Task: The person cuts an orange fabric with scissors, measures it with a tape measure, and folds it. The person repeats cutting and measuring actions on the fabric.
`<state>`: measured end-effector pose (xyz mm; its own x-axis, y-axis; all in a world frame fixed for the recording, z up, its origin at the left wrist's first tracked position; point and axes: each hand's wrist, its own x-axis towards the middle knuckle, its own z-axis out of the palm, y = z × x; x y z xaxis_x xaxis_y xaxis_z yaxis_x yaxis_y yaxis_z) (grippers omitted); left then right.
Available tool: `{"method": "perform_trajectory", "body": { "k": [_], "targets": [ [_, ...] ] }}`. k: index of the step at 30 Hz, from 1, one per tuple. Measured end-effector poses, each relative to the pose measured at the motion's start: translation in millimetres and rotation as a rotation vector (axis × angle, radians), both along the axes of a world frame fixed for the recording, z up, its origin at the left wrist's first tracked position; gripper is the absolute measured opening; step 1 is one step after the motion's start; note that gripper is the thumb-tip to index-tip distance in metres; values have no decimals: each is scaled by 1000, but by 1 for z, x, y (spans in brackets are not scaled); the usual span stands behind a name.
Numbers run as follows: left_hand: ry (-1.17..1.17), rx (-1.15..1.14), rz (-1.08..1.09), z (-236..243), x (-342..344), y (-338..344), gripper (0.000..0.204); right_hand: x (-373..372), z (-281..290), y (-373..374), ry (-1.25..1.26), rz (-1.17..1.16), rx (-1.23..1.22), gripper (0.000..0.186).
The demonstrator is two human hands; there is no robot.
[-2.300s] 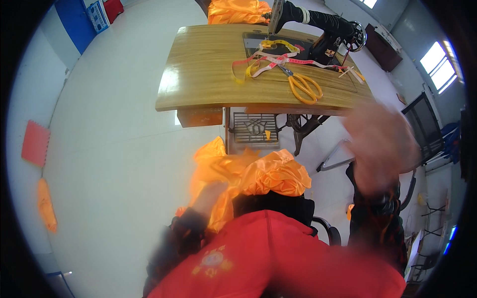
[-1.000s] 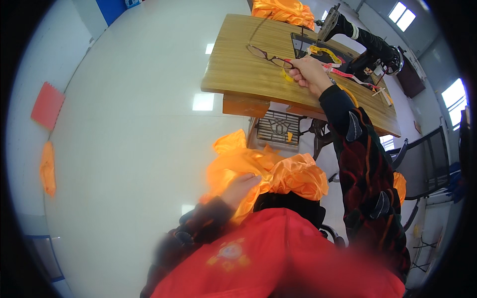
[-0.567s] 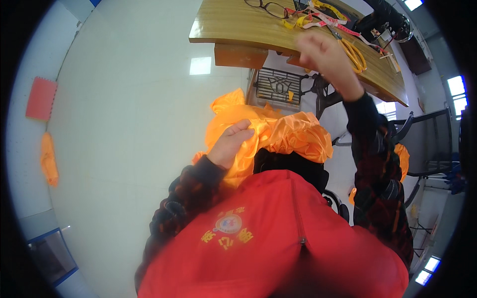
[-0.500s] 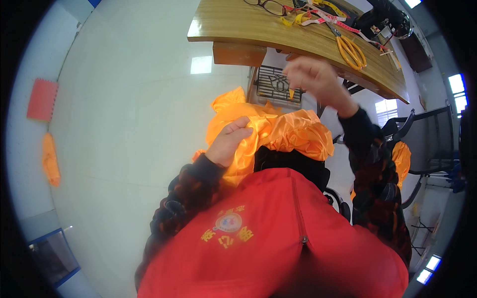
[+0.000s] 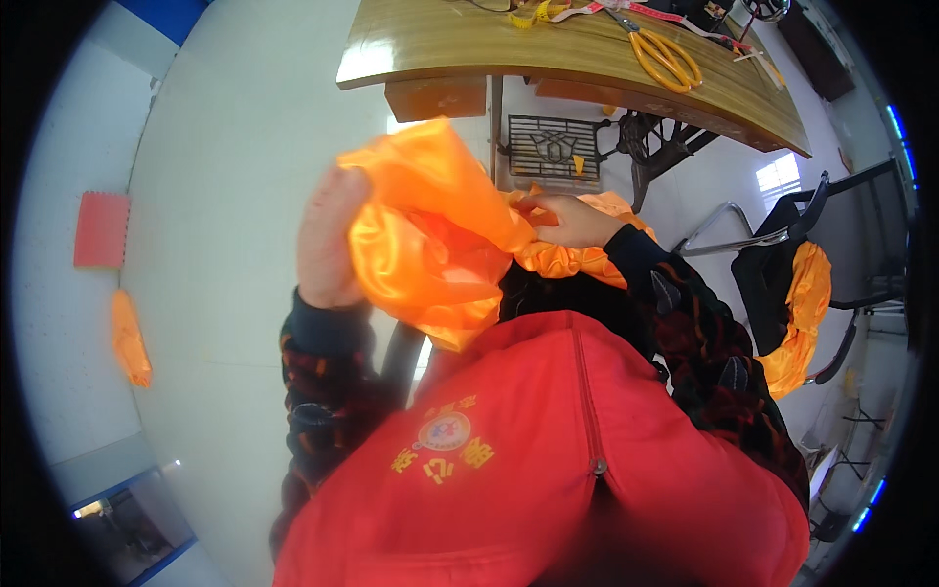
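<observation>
A shiny orange satin cloth [image 5: 421, 235] is spread over my lap, its left part lifted and bunched into a loose, open fold. My left hand [image 5: 331, 240], a little blurred, grips the raised edge, and its fingertips are hidden behind the fabric. At the right of that fold, my right hand [image 5: 577, 221] pinches the gathered cloth between thumb and fingers. More of the same satin lies crumpled under and beyond the right hand. Dark fabric over my lap shows below it, next to my red apron [image 5: 509, 440].
Ahead stands a wooden sewing table [image 5: 440, 44] with orange-handled scissors [image 5: 665, 61] and tape measures [image 5: 587, 8]. Below it is an iron treadle [image 5: 553, 147] with a small orange scrap. A chair [image 5: 768, 284] at right bears orange cloth [image 5: 804, 313]. Another orange piece [image 5: 127, 338] lies by the left wall.
My left hand has moved left and up, lifting the cloth into an open fold. My right hand has come down from near the table and taken hold of the cloth.
</observation>
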<state>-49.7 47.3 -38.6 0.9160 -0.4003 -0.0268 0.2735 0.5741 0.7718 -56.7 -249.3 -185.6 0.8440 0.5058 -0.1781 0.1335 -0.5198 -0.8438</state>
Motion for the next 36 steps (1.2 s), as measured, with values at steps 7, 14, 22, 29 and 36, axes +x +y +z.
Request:
{"method": "perform_trajectory", "body": {
  "k": [7,14,22,29,36],
  "targets": [
    [-31,-20,148,28,21,19,43,-8,-11,-40,110,-130,8,38],
    [-72,222,350,19,45,50,33,-21,5,-70,307,-193,133,33],
    [149,362,339,-53,70,91,38,-51,30,-90,426,-361,733,36],
    [442,268,235,-110,62,87,42,-56,21,-94,439,-511,1023,36],
    [581,178,187,-142,41,81,40,-65,17,-93,528,-614,1090,35]
  ]
}}
